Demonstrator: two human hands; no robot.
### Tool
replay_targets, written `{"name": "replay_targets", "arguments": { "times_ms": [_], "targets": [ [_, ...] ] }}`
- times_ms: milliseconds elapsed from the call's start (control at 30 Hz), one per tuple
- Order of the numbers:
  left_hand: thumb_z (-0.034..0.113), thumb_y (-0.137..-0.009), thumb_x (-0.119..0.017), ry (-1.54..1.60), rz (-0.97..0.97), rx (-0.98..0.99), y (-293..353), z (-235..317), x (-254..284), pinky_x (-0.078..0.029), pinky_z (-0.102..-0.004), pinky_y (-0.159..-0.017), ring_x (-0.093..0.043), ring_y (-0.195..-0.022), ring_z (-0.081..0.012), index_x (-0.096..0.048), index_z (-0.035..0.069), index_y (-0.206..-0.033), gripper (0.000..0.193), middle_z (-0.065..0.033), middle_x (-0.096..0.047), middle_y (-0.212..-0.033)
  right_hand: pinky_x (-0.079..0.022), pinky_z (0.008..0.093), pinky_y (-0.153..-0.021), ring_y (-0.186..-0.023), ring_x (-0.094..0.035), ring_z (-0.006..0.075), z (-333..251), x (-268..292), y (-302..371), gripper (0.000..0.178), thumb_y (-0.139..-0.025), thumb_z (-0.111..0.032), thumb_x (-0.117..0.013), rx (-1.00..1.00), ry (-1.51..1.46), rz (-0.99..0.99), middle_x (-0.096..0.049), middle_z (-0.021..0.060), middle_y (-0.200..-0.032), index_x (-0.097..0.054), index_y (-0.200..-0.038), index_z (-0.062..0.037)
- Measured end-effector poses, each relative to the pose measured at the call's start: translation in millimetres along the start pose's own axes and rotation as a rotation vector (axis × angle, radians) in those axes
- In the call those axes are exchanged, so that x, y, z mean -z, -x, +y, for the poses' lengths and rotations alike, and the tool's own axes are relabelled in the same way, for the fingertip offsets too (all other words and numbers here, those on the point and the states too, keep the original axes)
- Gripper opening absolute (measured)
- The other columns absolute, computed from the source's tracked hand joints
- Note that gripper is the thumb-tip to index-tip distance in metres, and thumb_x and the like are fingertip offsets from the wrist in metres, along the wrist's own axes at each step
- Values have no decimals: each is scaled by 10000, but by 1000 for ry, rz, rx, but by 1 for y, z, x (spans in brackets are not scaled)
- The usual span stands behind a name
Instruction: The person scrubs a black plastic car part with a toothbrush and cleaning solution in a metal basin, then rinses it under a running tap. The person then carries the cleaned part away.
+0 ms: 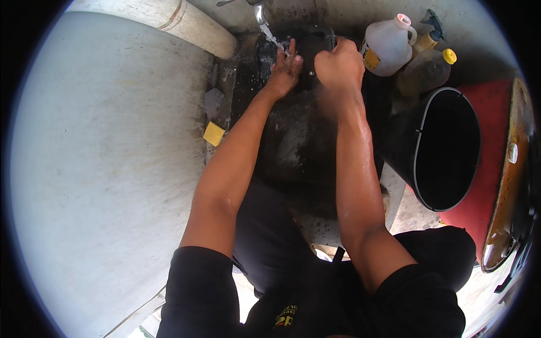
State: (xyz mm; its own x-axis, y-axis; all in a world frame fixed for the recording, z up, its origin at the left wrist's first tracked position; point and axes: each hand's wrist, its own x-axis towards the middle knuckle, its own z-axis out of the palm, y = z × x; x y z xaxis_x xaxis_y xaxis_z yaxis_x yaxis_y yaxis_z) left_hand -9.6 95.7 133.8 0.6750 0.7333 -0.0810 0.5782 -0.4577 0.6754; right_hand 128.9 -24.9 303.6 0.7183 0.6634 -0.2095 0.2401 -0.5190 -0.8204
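Water point(271, 37) runs from a metal faucet point(259, 13) at the top onto my left hand point(286, 72). Its fingers are spread and nothing is held in them. Beneath and behind the fingers is a dark, wet container with a glossy rim point(328, 37); its full shape is hard to make out against the dark sink point(293, 141). My right hand point(342, 63) is closed like a fist at the right end of that rim, seemingly gripping it. The right fingertips are hidden. Both forearms reach forward over the sink, and the right one looks wet.
A yellow sponge point(214, 134) lies on the left ledge beside a pale wall point(107, 141). At the right stand a whitish jug point(387, 48), a yellow-capped bottle point(424, 72), a black bucket point(448, 149) and a red drum point(490, 112). A thick pipe point(169, 22) crosses the upper left.
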Motion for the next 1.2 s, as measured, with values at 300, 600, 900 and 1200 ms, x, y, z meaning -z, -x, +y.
{"name": "replay_targets", "arguments": {
  "times_ms": [300,600,900,1200],
  "targets": [
    [564,-1101,-208,118,-69,-286,-4,24,5,-63,-620,-1253,-61,-1589,-415,-97,217,-1676,681,-54,-40,-1753,-549,489,-939,-1070,-704,448,11,-1,-11,302,-806,-113,-614,-47,-38,-5,-723,297,-1089,-699,-1035,65],
    [178,-967,-623,-753,164,-106,29,-1,68,-208,-581,-1249,-224,-1548,-403,-354,288,-1593,690,44,-235,-1691,-531,396,-699,-836,-695,261,54,-11,-34,318,-788,-24,-530,-143,-466,-152,-716,182,-980,-690,-1038,90],
    [59,-870,-780,524,355,845,42,-67,122,-479,-590,-999,-604,-1208,-375,-376,58,-1442,701,-215,-474,-1426,-510,403,-840,-1056,-617,259,93,-28,-41,538,-678,47,-546,-370,-669,-238,-627,174,-1085,-567,-1214,96],
    [28,-837,-661,578,409,696,40,-15,121,-531,-486,-774,-713,-930,-303,-626,-48,-1060,238,-195,-711,-1066,-243,530,-1240,-1504,-253,478,135,-117,-62,917,-874,-215,-716,65,238,-174,-238,326,-1619,-218,-1560,135]
  ]
}}
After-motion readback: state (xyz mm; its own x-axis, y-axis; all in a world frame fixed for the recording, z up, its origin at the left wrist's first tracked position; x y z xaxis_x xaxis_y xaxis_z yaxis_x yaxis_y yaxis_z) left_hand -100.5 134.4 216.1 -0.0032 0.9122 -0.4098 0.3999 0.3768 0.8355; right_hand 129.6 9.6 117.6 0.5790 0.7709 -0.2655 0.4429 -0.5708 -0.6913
